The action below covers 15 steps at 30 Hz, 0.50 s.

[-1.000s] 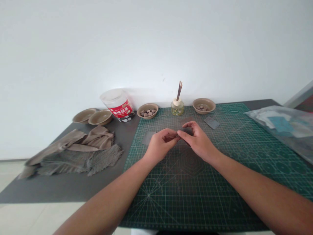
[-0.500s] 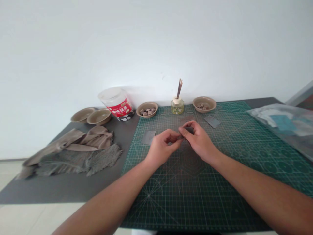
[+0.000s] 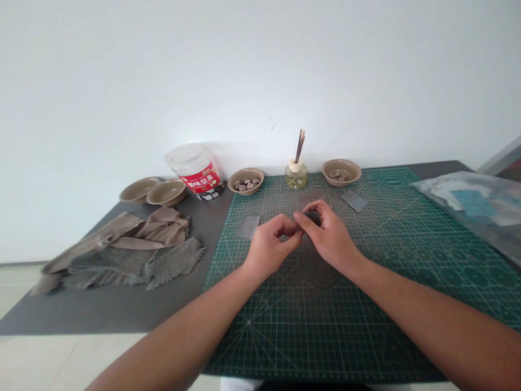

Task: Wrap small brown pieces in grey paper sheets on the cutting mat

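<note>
My left hand (image 3: 272, 243) and my right hand (image 3: 325, 231) meet above the middle of the green cutting mat (image 3: 325, 336), their fingertips pinched together. What they hold between them is too small and hidden to name; something dark shows inside the curl of my right hand. A small grey square (image 3: 248, 227) lies on the mat behind my left hand. Another grey square (image 3: 355, 201) lies beyond my right hand, in front of a brown bowl (image 3: 342, 172) with a few stones in it.
Along the wall stand a reed diffuser (image 3: 296, 175), a bowl of stones (image 3: 246, 182), a plastic tub with a red label (image 3: 199, 176) and two brown bowls (image 3: 166, 193). Crumpled cloths (image 3: 134, 244) lie left, a clear plastic bag (image 3: 472, 201) right.
My right thumb and fingertips have shifted slightly to the left over my left fingertips. The objects on the table have stayed in place.
</note>
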Available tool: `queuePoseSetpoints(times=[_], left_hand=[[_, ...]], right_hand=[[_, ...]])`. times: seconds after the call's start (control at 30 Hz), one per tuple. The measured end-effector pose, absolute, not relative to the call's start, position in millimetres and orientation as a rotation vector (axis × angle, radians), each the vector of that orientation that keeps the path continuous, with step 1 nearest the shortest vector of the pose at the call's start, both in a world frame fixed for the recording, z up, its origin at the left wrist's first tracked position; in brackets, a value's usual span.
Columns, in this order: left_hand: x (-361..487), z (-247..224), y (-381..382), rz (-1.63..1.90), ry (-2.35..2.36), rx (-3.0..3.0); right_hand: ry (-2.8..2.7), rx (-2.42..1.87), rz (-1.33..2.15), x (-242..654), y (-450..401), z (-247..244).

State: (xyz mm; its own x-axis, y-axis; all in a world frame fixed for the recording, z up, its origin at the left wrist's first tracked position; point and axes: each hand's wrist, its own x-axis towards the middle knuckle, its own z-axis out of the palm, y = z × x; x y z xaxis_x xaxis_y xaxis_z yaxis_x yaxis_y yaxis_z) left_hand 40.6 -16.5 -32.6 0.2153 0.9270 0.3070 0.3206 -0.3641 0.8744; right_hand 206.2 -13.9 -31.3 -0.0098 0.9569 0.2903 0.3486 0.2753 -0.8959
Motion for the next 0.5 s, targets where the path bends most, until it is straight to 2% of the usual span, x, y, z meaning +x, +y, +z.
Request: queuePoseSetpoints(times=[0.5], left_hand=[[44.0, -35.4, -19.3, 1.215, 1.064, 1.761]], right_hand=[[-1.519, -1.219, 0.764, 203.8, -19.3, -25.8]])
